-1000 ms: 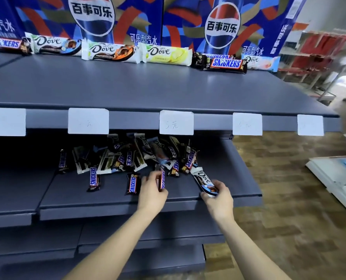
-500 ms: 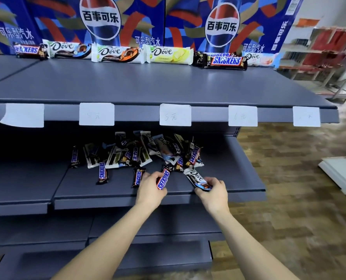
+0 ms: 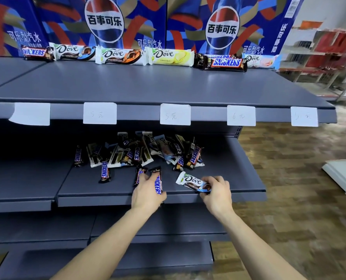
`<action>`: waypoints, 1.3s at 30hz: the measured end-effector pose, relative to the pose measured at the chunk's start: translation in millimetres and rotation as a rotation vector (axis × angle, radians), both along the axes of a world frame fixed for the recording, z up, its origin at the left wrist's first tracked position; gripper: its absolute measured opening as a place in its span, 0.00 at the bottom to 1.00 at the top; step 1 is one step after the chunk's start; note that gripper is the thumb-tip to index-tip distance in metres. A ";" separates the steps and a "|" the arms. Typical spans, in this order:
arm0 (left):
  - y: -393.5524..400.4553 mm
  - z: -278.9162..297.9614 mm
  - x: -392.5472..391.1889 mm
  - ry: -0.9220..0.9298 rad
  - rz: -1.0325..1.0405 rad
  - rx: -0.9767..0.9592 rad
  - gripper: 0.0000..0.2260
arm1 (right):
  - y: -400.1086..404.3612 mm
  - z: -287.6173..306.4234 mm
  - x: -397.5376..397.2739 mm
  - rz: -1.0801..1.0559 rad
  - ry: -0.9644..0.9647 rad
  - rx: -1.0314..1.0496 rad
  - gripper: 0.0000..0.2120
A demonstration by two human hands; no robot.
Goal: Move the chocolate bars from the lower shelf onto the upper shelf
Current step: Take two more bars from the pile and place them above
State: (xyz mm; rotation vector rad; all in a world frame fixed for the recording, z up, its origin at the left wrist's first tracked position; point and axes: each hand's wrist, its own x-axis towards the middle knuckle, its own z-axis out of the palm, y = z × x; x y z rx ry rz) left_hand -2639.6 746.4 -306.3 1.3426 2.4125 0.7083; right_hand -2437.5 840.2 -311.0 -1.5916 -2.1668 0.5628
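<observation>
A loose pile of chocolate bars lies at the back of the grey lower shelf. My left hand grips a Snickers bar near the shelf's front edge, with another Snickers bar just beyond its fingers. My right hand pinches one end of a white Dove bar, which sticks out to the left over the shelf. On the upper shelf several Dove and Snickers bars stand in a row along the back.
Blue Pepsi cartons stand behind the row on the upper shelf. White price tags hang on the upper shelf's front edge. More grey shelves lie below. To the right are wooden floor, a white unit and red racks.
Both hands have drawn back toward the lower shelf's front edge, each with its bar. The Snickers bar now stands more upright in my left hand and the Dove bar lies flatter.
</observation>
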 end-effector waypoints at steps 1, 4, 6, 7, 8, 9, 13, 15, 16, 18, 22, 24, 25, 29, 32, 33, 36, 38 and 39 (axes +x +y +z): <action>1.2 -0.2 2.0 -0.007 -0.007 0.000 0.31 | 0.0 0.9 -0.1 0.023 0.013 0.008 0.23; 4.6 -2.7 9.1 -0.082 -0.043 0.007 0.33 | -1.1 3.8 -1.7 0.072 0.040 0.021 0.23; 5.7 -6.3 11.9 -0.163 -0.078 0.006 0.36 | -1.2 5.8 -1.5 0.083 0.069 0.018 0.22; 5.8 -6.9 12.3 -0.200 -0.094 0.003 0.36 | -1.0 6.5 -0.8 0.088 0.084 0.015 0.22; 5.3 -6.9 11.3 -0.232 -0.108 0.001 0.35 | -0.6 6.9 0.2 0.093 0.098 0.011 0.22; 3.8 -5.6 9.7 -0.248 -0.119 0.004 0.31 | -0.2 7.2 1.5 0.096 0.110 0.008 0.23; -4.7 -2.1 -4.3 -0.033 -0.145 0.010 0.22 | 1.7 7.2 5.4 0.123 0.126 0.001 0.23; -7.5 -0.3 -11.4 0.115 -0.220 -0.006 0.25 | 2.3 7.5 5.7 0.134 0.120 0.002 0.23; -7.1 -0.2 -14.5 0.150 -0.280 -0.019 0.26 | 2.6 7.5 6.1 0.132 0.119 0.006 0.22; -4.2 0.9 -19.2 0.170 -0.390 -0.061 0.29 | 2.7 7.6 6.2 0.121 0.127 0.013 0.23; 3.8 4.3 -21.4 0.256 -0.443 -0.106 0.25 | 1.8 7.1 6.5 0.110 0.130 0.009 0.23; 6.0 7.2 -20.4 0.282 -0.420 -0.101 0.20 | 0.8 6.6 7.0 0.115 0.123 0.016 0.22; 6.6 9.4 -20.0 0.290 -0.402 -0.094 0.17 | 0.3 6.7 7.5 0.117 0.125 0.017 0.22; 6.7 12.8 -18.1 0.347 -0.386 -0.037 0.15 | -0.3 7.4 10.2 0.119 0.135 0.017 0.22; 1.2 10.2 -13.6 0.378 -0.391 0.063 0.15 | -0.3 9.8 11.5 0.132 0.135 0.040 0.22; -1.0 9.9 -12.4 0.388 -0.386 0.093 0.15 | -0.2 11.4 11.1 0.140 0.132 0.051 0.22; -7.1 11.9 -10.9 0.464 -0.380 0.171 0.14 | -2.0 19.8 9.2 0.185 0.125 0.085 0.22; -12.5 18.1 -11.3 0.519 -0.391 0.219 0.14 | -4.4 30.1 7.5 0.224 0.120 0.113 0.22; -16.3 22.3 -11.9 0.530 -0.399 0.243 0.14 | -6.7 36.8 6.5 0.249 0.115 0.130 0.21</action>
